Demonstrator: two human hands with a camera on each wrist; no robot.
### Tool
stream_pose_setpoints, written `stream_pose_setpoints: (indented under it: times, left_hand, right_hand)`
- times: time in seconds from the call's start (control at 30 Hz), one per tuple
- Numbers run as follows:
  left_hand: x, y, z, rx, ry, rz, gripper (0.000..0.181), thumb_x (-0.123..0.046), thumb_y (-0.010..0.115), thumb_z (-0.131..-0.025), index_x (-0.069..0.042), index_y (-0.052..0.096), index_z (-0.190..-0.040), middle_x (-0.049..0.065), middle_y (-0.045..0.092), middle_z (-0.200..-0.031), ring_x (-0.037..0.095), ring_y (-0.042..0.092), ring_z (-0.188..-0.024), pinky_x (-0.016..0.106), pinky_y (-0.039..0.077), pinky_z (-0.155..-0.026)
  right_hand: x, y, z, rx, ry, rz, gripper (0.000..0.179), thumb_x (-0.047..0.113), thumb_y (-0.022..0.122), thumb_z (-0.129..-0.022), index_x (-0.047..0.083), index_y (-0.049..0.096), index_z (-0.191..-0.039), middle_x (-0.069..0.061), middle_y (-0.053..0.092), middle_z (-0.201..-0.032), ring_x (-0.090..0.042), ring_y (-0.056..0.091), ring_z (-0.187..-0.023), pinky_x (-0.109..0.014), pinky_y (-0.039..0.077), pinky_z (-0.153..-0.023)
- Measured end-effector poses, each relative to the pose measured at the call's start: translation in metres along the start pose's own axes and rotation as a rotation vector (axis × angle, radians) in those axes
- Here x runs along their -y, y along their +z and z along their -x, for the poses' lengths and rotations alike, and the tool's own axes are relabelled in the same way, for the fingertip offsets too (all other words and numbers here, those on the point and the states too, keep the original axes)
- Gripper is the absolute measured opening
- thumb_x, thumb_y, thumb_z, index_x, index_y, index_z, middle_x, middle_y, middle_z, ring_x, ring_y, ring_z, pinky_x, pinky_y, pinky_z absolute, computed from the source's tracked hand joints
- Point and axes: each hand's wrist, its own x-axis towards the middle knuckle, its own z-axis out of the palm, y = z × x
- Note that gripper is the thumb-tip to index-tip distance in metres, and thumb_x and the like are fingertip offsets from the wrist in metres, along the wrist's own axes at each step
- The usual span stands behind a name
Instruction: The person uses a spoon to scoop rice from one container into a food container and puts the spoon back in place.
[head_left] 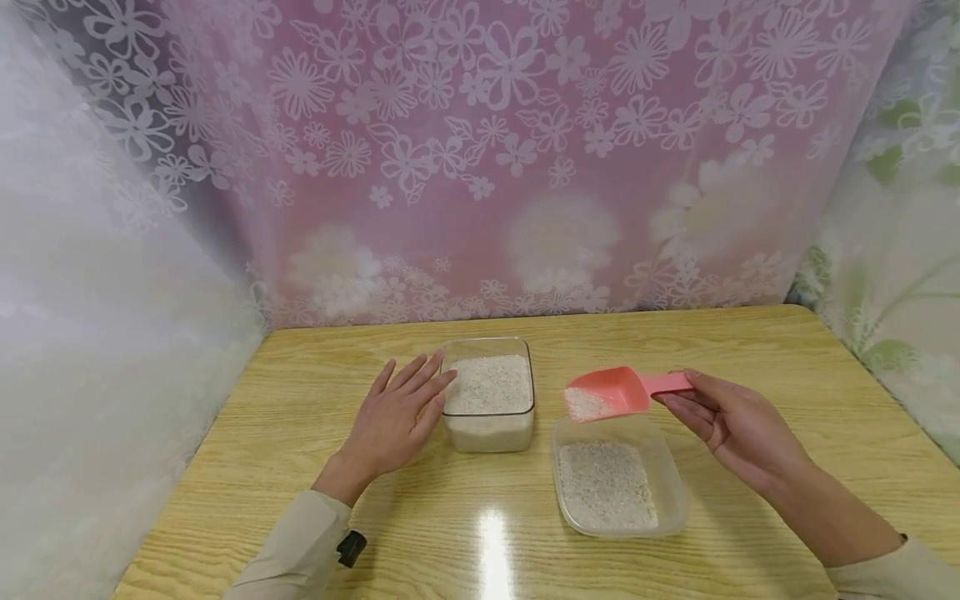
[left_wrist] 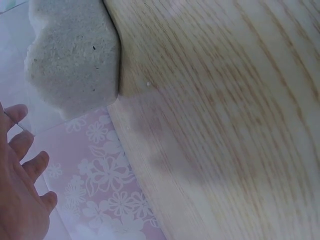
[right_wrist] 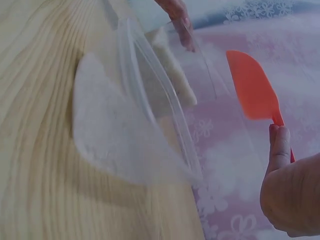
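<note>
A left hand [left_wrist: 21, 192], fingers spaced apart, appears at eight o'clock, its upper fingertips by the edge of a clear container [left_wrist: 44, 118] at ten, which holds whitish grains [left_wrist: 75, 60]. Pink cloth with white flowers [left_wrist: 107, 185] shows at seven; wood-grained tabletop [left_wrist: 225, 110] spans twelve to six.

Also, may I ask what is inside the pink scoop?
The pink scoop holds pale grains near its open front end; bare pink shows toward the handle, which the right hand grips. The scoop's floor under the grains is covered, so unseen.
</note>
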Motion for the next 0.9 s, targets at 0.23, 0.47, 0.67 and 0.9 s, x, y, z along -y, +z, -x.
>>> stream_pose_setpoints:
  times: [0.23, 0.47, 0.67, 0.9]
  left_hand:
    - [0.0, 0.001, -0.001, 0.005, -0.01, 0.011, 0.046, -0.04, 0.028, -0.105, -0.024, 0.047, -0.144, 0.0, 0.03, -0.153, 0.02, 0.027, -0.14, 0.05, 0.011, -0.114]
    - [0.0, 0.002, 0.0, -0.005, -0.012, 0.018, 0.044, -0.038, 0.031, -0.105, -0.024, 0.048, -0.143, 0.0, 0.03, -0.153, 0.02, 0.028, -0.14, 0.051, 0.012, -0.113]
    - [-0.001, 0.002, 0.0, -0.002, -0.013, 0.031, 0.043, -0.036, 0.035, -0.104, -0.023, 0.047, -0.144, 0.0, 0.029, -0.154, 0.022, 0.028, -0.139, 0.051, 0.011, -0.114]
    - [-0.001, 0.003, 0.0, -0.009, -0.013, 0.04, 0.042, -0.035, 0.036, -0.104, -0.023, 0.048, -0.143, 0.0, 0.029, -0.154, 0.022, 0.028, -0.139, 0.051, 0.011, -0.113]
  right_hand:
    - [0.011, -0.031, 0.028, 0.004, 0.021, -0.02, 0.04, 0.007, 0.028, -0.106, -0.007, 0.065, -0.116, -0.021, 0.065, -0.113, -0.027, 0.062, -0.108, -0.032, 0.046, -0.094]
    - [0.018, -0.058, 0.054, -0.032, 0.014, 0.012, 0.042, 0.006, 0.027, -0.106, -0.006, 0.065, -0.116, -0.021, 0.065, -0.113, -0.027, 0.062, -0.108, -0.033, 0.046, -0.093]
    - [0.021, -0.068, 0.069, -0.141, -0.002, 0.117, 0.038, 0.009, 0.034, -0.105, -0.001, 0.069, -0.113, -0.019, 0.067, -0.11, -0.025, 0.064, -0.104, -0.033, 0.049, -0.09]
    - [0.021, -0.074, 0.077, -0.195, -0.011, 0.196, 0.036, 0.01, 0.036, -0.105, 0.004, 0.071, -0.111, -0.016, 0.068, -0.107, -0.023, 0.066, -0.1, -0.032, 0.051, -0.086]
